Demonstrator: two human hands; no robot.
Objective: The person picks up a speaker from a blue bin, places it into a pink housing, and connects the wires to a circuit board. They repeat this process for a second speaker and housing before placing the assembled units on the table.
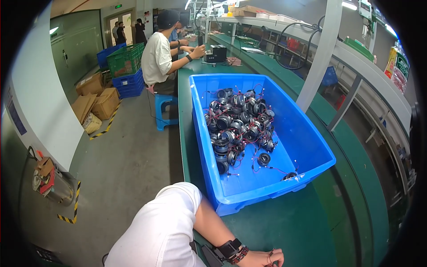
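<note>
My left hand is at the lower edge, over the green bench top, near the front of a big blue bin. Its fingers are curled together, and a thin dark strand shows at them; whatever they hold is too small and cut off to name. A black band and a beaded bracelet circle that wrist. Inside the bin, small round black speakers with red and black wires are heaped toward the far left. One loose speaker lies apart on the bin floor. My right hand is out of view.
A co-worker in a white top sits farther along the bench on a blue stool, by a black box-shaped device. Metal shelving with a grey post runs along the right. Cartons and crates stand at left.
</note>
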